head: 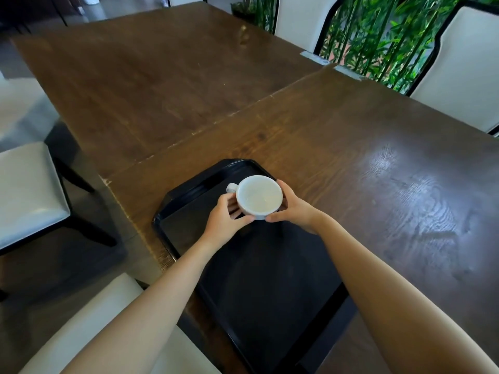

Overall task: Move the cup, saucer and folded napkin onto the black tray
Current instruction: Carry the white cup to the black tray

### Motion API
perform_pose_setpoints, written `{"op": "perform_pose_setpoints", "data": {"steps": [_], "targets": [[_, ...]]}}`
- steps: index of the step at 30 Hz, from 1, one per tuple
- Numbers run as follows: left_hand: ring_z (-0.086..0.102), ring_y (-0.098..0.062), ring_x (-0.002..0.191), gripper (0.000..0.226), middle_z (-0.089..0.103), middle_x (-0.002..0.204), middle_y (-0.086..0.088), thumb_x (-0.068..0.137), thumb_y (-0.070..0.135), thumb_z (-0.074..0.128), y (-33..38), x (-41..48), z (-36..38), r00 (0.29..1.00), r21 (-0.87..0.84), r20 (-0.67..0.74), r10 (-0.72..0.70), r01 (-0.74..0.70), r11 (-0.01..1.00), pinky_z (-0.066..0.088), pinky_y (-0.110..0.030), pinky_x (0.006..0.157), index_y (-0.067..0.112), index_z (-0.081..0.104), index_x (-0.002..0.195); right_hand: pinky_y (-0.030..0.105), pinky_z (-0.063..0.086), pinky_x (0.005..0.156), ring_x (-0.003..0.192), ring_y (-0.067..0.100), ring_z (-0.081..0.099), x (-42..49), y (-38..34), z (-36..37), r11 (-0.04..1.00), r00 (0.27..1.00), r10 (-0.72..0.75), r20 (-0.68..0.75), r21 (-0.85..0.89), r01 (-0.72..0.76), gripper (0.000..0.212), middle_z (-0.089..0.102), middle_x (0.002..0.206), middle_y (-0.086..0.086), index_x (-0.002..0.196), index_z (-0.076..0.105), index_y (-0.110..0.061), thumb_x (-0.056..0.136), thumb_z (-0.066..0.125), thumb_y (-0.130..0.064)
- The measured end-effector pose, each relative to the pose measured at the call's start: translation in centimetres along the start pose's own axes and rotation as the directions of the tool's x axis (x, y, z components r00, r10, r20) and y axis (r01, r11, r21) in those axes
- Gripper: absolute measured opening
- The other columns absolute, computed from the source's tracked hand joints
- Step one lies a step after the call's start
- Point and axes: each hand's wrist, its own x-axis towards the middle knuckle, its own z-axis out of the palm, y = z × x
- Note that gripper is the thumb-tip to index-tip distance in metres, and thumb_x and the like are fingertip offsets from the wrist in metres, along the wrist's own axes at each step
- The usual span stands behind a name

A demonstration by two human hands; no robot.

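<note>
Cup [258, 197], pinched between my left hand [225, 221] and right hand [293, 209] over the black tray [264, 279]'s far end, I should lower level and release gently.

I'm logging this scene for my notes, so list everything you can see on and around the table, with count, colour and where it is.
Cup: one, white, empty, held over the far end of the tray, handle pointing left.
Tray: one, black, on the near edge of the table, otherwise bare.
Table: one, dark brown wood, fills most of the view, with a seam running across it.
Chairs: at least four, cream seats and backs with black frames, two beyond the table on the right, two on the near left.
Plants: green bamboo-like stems behind the far chairs.
Small brass-coloured object: one, at the far edge of the table, too small to identify.
Saucer, napkin: none in view.
Left hand: gripping the cup's left side.
Right hand: gripping the cup's right side.
</note>
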Motion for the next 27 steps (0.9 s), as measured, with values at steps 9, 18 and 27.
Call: {"op": "perform_pose_setpoints", "data": {"steps": [9,18,27], "targets": [[0.056,-0.021,0.112,0.059,0.053,0.131,-0.008,0.079,0.012,0.071,3.9,1.0,-3.9,0.99,0.383,0.065,-0.127,0.093,0.919,0.045,-0.03,0.086,0.017,0.043,0.131,0.041,0.026,0.113,0.142,0.022,0.023,-3.1,-3.5,-3.2,0.964,0.987,0.157,-0.028,-0.211,-0.159,0.1,0.023,0.155,0.003,0.149,0.007,-0.027,0.076,0.074,-0.01],[0.053,-0.023,0.116,0.048,0.054,0.131,-0.008,0.082,0.013,0.065,13.6,2.3,-2.4,0.979,0.647,0.19,0.076,-0.183,0.74,0.046,-0.035,0.09,0.016,0.049,0.127,0.041,0.026,0.113,0.142,0.026,0.025,-10.0,-7.5,-6.7,0.847,0.964,0.254,-0.076,-0.463,-0.26,0.088,0.022,0.156,0.002,0.149,0.011,-0.026,0.083,0.069,-0.022],[0.06,-0.017,0.098,0.054,0.056,0.121,0.001,0.078,0.029,0.071,20.6,0.3,8.4,0.731,0.579,0.68,-0.057,-0.488,0.653,0.049,-0.028,0.081,0.023,0.049,0.127,0.037,0.039,0.105,0.136,0.026,0.035,-21.3,-5.8,-11.0,0.797,0.909,0.321,-0.268,-0.442,-0.412,0.084,0.029,0.153,0.003,0.148,0.018,-0.022,0.082,0.07,-0.026]]}}
